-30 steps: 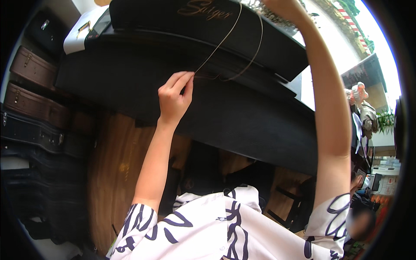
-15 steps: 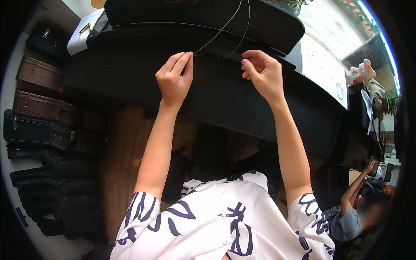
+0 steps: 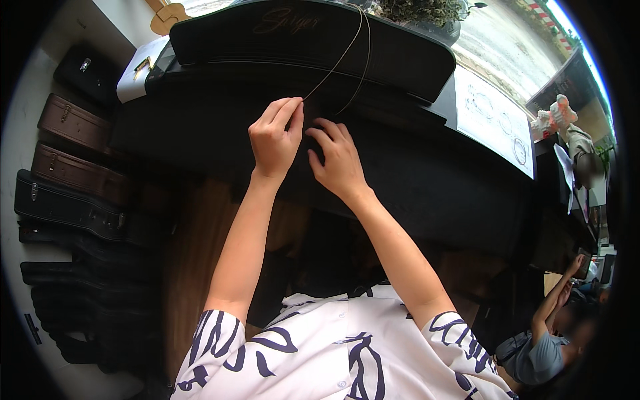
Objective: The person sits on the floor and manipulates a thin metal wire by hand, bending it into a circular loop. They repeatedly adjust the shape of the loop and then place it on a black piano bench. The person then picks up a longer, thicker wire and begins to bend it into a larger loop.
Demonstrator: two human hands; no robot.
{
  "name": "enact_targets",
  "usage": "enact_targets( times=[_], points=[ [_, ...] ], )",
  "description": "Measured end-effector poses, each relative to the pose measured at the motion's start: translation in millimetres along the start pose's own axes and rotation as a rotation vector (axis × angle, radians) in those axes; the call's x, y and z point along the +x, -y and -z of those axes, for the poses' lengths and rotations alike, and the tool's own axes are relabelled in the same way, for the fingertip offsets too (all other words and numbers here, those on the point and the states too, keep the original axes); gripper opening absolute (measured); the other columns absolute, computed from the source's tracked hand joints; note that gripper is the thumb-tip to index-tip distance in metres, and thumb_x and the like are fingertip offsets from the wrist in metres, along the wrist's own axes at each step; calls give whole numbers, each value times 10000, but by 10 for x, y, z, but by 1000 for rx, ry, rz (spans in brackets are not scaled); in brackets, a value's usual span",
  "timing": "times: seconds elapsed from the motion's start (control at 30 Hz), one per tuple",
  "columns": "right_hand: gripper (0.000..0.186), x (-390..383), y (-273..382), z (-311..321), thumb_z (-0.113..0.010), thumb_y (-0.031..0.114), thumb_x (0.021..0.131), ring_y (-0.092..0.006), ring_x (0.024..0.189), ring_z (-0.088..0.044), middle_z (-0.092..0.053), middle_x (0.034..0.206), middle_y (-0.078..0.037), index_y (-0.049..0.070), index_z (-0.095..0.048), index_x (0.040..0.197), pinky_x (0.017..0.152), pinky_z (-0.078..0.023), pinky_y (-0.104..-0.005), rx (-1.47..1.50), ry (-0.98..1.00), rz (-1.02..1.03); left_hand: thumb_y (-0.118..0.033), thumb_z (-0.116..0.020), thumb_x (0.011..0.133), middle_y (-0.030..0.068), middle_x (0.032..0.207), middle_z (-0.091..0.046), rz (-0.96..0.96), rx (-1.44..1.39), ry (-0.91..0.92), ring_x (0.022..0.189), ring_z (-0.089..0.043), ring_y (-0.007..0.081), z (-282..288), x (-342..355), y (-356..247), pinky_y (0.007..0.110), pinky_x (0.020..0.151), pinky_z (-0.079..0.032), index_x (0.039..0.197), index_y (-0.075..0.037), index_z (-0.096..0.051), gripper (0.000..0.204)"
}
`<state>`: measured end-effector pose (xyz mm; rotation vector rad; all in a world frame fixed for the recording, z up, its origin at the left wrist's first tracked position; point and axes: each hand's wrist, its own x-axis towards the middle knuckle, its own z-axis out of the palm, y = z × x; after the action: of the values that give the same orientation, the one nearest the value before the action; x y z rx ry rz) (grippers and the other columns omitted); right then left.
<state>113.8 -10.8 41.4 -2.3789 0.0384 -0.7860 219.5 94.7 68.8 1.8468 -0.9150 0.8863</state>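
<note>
My left hand (image 3: 275, 139) is closed, thumb and fingertips pinching one end of a thin metal string (image 3: 339, 61). The string rises from the pinch, bends over near the top of a long black panel (image 3: 233, 37), and comes back down in a loose loop. Its other end hangs just above my right hand (image 3: 340, 159). That hand is open, fingers apart and curved toward the left hand, with no visible contact with the string. Both hands are over a black tabletop (image 3: 427, 173).
Hard instrument cases (image 3: 73, 123) line the left side. White sheets with a small brass-coloured item (image 3: 142, 65) lie at the far left. A printed sheet (image 3: 493, 110) lies at the right. A plant (image 3: 423, 12) stands behind the panel. Another person (image 3: 537, 353) sits at lower right.
My right hand has moved left, close beside my left hand. The left hand keeps its pinch on the string. The whole view has shifted slightly.
</note>
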Motion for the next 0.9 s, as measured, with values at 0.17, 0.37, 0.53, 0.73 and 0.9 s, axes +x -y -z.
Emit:
enact_targets(
  times=[0.17,0.37,0.53,0.73,0.9],
  points=[
    [491,49,35,-40,-717,66,767,-366,1224,-516,-486,1457,-202,50,-608,1246,964,-459,-451,-116,31,31,0,-750,837,77,859,-742,68,-66,-22,695,-718,194,-41,-5,-57,284,628,-547,950,-31,-740,117],
    [424,19,-42,-76,-685,68,771,-387,1271,-497,-489,1448,-236,14,-622,1186,969,-446,-467,-84,-5,13,10,-736,844,95,843,-738,141,-85,12,716,-728,199,-129,-85,-110,290,653,-550,940,-18,-734,100],
    [256,-203,15,148,-672,18,760,-384,1249,-513,-553,1360,-239,-12,-653,1014,1012,-432,-463,62,-31,21,-13,-719,877,96,854,-742,226,-71,52,729,-732,192,-207,-193,-166,292,673,-558,953,-11,-737,78],
    [166,-721,-147,715,-685,-36,813,-315,996,-680,-708,1078,-144,-2,-699,975,850,-570,-384,242,-135,-86,-44,-718,890,81,838,-733,171,-9,62,660,-689,176,-282,-224,-103,284,605,-522,932,-9,-731,57],
    [144,-1108,-633,1522,-643,-38,865,-201,689,-707,-721,850,-141,-3,-720,982,634,-558,-275,127,-476,-345,-22,-707,881,81,831,-723,121,8,82,654,-684,183,-258,-220,-20,279,556,-501,929,-7,-726,54]
  ],
)
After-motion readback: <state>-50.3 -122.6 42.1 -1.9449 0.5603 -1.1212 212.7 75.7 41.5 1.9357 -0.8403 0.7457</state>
